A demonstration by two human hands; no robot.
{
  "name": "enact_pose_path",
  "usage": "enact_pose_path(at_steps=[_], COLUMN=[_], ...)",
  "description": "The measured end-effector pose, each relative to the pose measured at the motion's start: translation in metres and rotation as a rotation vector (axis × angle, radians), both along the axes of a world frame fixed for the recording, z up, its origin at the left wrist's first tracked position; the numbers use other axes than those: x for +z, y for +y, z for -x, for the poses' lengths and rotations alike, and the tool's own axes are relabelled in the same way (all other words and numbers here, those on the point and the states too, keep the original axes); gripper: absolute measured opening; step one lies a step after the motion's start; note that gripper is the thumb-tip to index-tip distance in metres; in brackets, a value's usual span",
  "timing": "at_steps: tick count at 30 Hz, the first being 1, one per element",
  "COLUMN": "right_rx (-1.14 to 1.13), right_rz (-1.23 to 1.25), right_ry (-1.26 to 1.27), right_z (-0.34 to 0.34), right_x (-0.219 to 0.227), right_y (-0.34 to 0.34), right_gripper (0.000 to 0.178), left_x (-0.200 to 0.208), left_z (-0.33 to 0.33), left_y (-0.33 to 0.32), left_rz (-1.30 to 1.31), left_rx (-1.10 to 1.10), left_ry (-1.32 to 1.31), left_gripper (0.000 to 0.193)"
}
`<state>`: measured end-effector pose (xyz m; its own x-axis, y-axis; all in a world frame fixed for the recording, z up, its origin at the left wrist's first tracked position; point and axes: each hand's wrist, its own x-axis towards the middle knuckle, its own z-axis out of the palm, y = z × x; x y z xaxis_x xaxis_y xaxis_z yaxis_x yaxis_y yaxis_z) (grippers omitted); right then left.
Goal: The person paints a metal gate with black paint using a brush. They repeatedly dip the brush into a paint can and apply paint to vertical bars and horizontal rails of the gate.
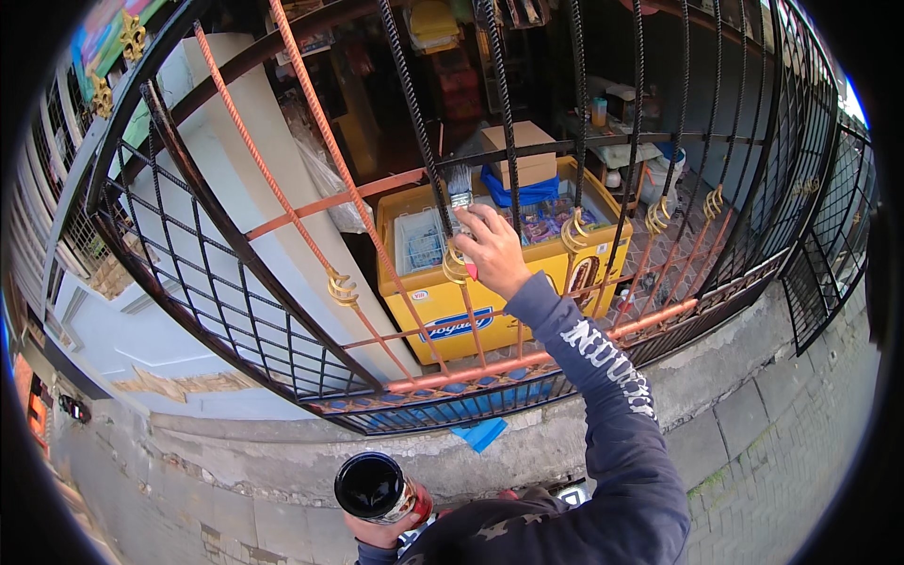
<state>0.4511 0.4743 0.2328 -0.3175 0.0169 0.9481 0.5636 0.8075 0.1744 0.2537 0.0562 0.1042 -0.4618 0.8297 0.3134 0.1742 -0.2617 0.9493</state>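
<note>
My right hand (492,247) is closed around the handle of a paintbrush (460,199), its bristles pointing up against a twisted bar of a metal grille. That bar (421,122) is black above, while its lower stretch (473,325) is reddish-orange. A gold ornament (455,264) sits on the bar just beside my fingers. Low in front of my body, my left hand (379,533) grips a paint can (371,487) from below and the side. The can is open at the top and shows dark, glossy paint inside.
Behind the grille stands a yellow chest freezer (405,306) with a cardboard box (520,153) and blue cloth on top. Two bars at left (325,127) are reddish-orange. A blue scrap (481,435) lies on the concrete ledge (282,461) below. Paving (800,443) runs along the right.
</note>
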Motion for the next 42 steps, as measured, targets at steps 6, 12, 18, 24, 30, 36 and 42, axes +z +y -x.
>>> enact_pose_path(at_steps=[6, 12, 18, 24, 30, 36, 42], right_rx=[-0.025, -0.027, 0.003, 0.002, 0.033, 0.326, 0.262], right_rz=[0.028, -0.040, 0.019, -0.004, 0.149, 0.726, 1.616], right_ry=[0.009, 0.059, 0.093, 0.120, 0.227, 1.028, 1.442], right_z=[0.004, 0.003, -0.020, -0.037, -0.037, -0.034, -0.050], right_x=[-0.004, 0.004, 0.006, 0.008, -0.008, -0.152, -0.258], right_y=[-0.008, -0.004, 0.000, -0.001, -0.013, -0.123, -0.276], right_gripper=[0.012, 0.013, 0.022, 0.020, 0.031, 0.011, 0.010], left_x=[-0.003, -0.001, -0.007, -0.010, -0.011, -0.013, -0.007], left_z=[-0.001, -0.001, 0.001, 0.001, -0.002, 0.005, 0.016], left_y=[-0.004, -0.004, -0.003, -0.002, 0.004, 0.017, 0.050], left_rz=[0.069, 0.037, -0.014, -0.037, -0.001, 0.139, 0.257], left_rx=[0.040, 0.046, 0.064, 0.053, 0.009, -0.190, -0.494], left_ry=[-0.011, -0.031, -0.020, -0.039, -0.056, -0.045, -0.338], left_gripper=[0.104, 0.110, 0.106, 0.104, 0.103, 0.110, 0.093])
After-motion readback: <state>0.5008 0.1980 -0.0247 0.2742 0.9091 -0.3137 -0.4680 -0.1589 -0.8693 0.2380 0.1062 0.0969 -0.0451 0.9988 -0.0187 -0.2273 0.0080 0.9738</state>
